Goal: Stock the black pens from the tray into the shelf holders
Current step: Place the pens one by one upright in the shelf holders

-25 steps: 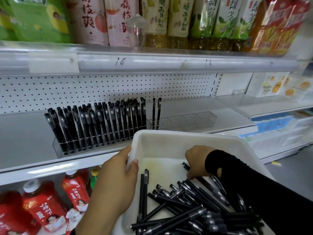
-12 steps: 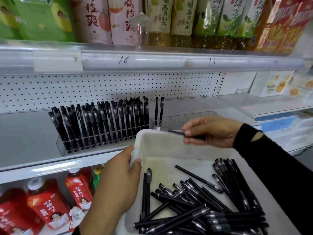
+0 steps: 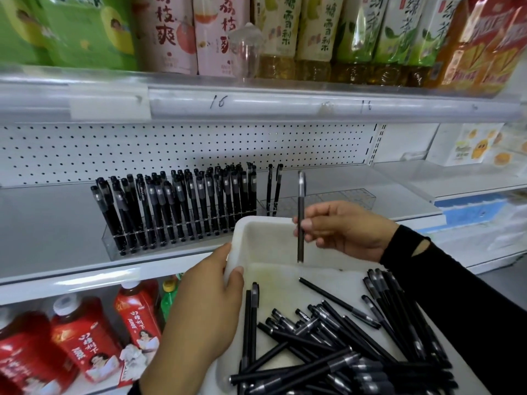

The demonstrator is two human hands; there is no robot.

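Pens (image 3: pixel 328 346), black and capped, lie in a loose heap at the lower right of the frame, inside a white tray (image 3: pixel 265 232). At lower centre the left hand (image 3: pixel 205 303) grips the tray's left rim, thumb hooked over the wall and the other fingers hidden. It seems to hold the tray up close to the shelf (image 3: pixel 51 232) so each reach is short.

Above the tray's far end, the right hand (image 3: pixel 342 229) pinches one pen (image 3: pixel 301 201) at mid-barrel between thumb and curled fingers. That pen stands upright, cap up, probably so it can drop tip-first into a slot.

Beyond, at centre frame on the shelf, a clear holder (image 3: pixel 176 223) is packed with pens leaning in rows. Just right of it a second holder (image 3: pixel 342 198), also clear, has only two pens (image 3: pixel 273 192) at its left end. Its open slots are likely where the held pen is headed.

Farther back is white pegboard (image 3: pixel 171 149), and drink bottles (image 3: pixel 285 32) line the top of the frame.
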